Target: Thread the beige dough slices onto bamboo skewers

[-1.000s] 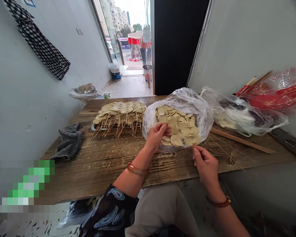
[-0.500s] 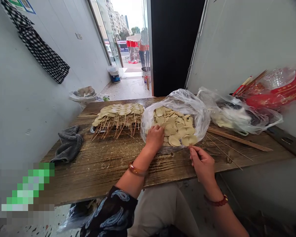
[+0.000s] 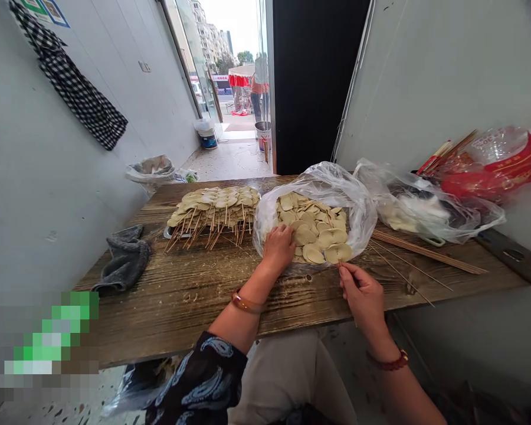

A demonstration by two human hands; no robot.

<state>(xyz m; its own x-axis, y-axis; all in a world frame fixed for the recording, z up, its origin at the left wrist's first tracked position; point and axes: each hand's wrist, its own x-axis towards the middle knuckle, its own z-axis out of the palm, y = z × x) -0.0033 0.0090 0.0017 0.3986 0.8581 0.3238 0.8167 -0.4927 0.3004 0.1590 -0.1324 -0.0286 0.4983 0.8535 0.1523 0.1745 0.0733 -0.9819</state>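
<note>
Left hand [image 3: 278,248]: reaches into the clear bag [image 3: 361,215], its fingers bent down on the pale slices [image 3: 312,213]; whether they pinch one, I cannot tell.
Right hand [image 3: 363,292]: at the near edge of the bag, thumb and fingers pinching a thin skewer [image 3: 340,264] (only a short piece shows above the grip).
Skewered slice [image 3: 338,254]: a round one at the skewer's upper end, lying before the heap in the bag.
Filled skewers [image 3: 216,206]: piled on a tray [image 3: 167,234] left of the bag, bare sticks pointing toward the person.
Bare sticks [image 3: 431,252]: a bundle lying slantwise right of the bag, with two loose ones nearer the person.
Desk [image 3: 194,321]: brown wood, carrying all of these, plus a dark cloth [image 3: 123,260] at the left and a second plastic bag [image 3: 478,219] at the right.
</note>
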